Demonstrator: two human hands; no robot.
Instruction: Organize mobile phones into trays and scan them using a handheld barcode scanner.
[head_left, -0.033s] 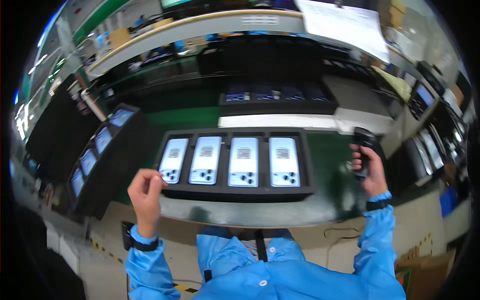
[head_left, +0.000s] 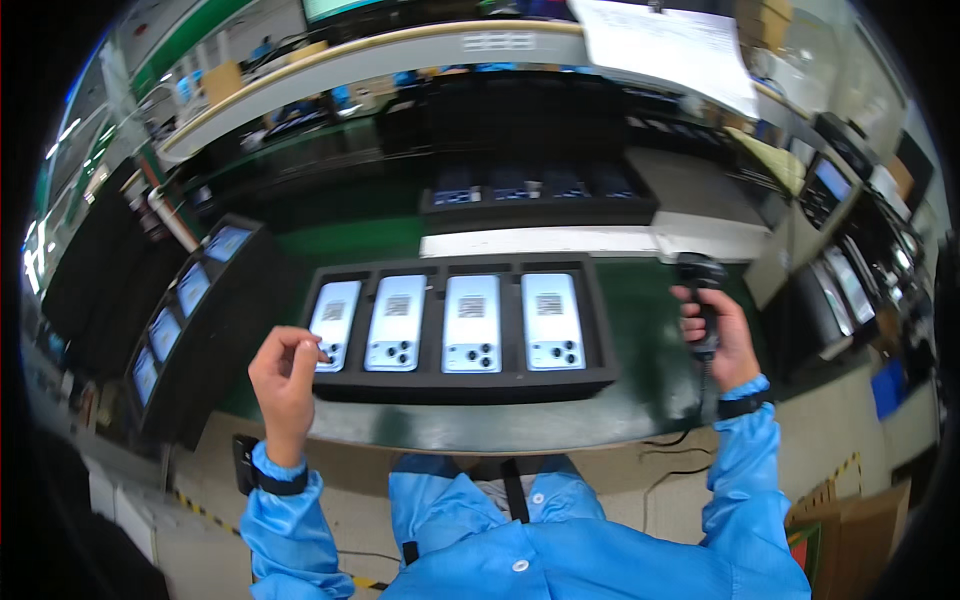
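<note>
A black foam tray (head_left: 460, 388) lies on the green work table in front of me. In its slots rest several pale blue phones, among them the leftmost phone (head_left: 336, 312) and the rightmost phone (head_left: 552, 325); each is back up, with a printed code label and dark camera lenses. My left hand (head_left: 285, 385) is closed, thumb against curled fingers, at the tray's lower left corner, its fingertips overlapping the leftmost phone's lower end. I cannot tell whether they touch it. To the right of the tray, my right hand (head_left: 728, 335) grips a black handheld barcode scanner (head_left: 702, 275) by its handle.
A second black tray (head_left: 200, 325) with several phones stands tilted at the left. Behind the main tray is another dark tray (head_left: 540, 212) of phones. A white sheet (head_left: 670, 50) hangs from the shelf, and a cable (head_left: 665, 470) runs below the table edge at right.
The whole view has shifted slightly, so the tray sits further left. My left fingertips overlap the leftmost phone a little more. The scanner stays in my right hand.
</note>
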